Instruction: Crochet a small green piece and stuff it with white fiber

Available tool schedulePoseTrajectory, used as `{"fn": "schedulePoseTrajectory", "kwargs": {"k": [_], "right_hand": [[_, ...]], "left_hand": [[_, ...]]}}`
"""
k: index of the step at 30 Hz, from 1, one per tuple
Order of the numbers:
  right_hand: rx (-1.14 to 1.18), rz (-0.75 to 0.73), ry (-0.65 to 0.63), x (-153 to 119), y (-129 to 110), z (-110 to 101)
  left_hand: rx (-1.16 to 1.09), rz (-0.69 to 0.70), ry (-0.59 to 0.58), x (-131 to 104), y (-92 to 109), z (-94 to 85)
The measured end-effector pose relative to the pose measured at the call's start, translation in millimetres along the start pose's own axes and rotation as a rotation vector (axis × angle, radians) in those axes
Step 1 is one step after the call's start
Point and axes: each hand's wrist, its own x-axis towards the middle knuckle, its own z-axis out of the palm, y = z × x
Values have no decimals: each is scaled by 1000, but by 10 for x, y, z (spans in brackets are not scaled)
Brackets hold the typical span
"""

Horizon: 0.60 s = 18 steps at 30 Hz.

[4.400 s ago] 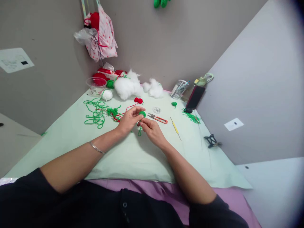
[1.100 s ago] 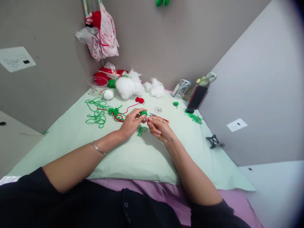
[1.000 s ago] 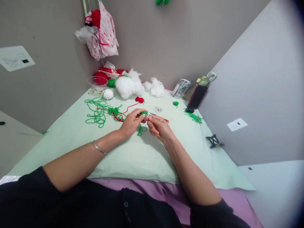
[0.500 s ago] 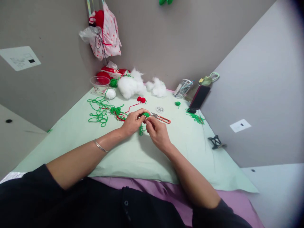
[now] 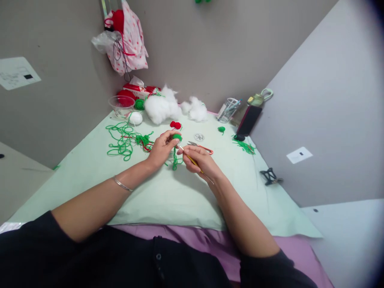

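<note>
Between the thumb and fingers of my left hand [image 5: 162, 149] is a small green crocheted piece [image 5: 177, 137]. Green yarn [image 5: 175, 160] hangs below it onto the table cover. My right hand [image 5: 198, 159] is closed on a crochet hook with a yellow handle [image 5: 193, 161], its metal tip pointing at the green piece. Whether the tip touches the piece cannot be made out. Orange-handled thread snips [image 5: 207, 150] lie just behind my right hand. A small red knitted piece [image 5: 175, 125] rests farther back.
Tangled green yarn [image 5: 121, 140] lies at the left. White stuffing [image 5: 162, 107], a clear tub [image 5: 121, 107] and a white yarn ball [image 5: 135, 118] stand behind. To the right are a pen cup [image 5: 228, 110], a phone [image 5: 249, 121], green yarn scraps [image 5: 246, 147] and a black stand [image 5: 271, 176].
My hands have moved apart a little. The hook's yellow handle now shows along my right palm, and more of the green piece is visible. The whole view has shifted slightly.
</note>
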Motion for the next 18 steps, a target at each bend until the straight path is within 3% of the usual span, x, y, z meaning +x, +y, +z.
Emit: {"fn": "schedulePoseTrajectory", "kwargs": {"k": [7, 18], "right_hand": [[-39, -27, 114, 51, -6, -76], [-149, -60, 173, 68, 10, -116]], "left_hand": [[-29, 1, -30, -37, 8, 32], [5, 18, -86, -75, 37, 47]]}}
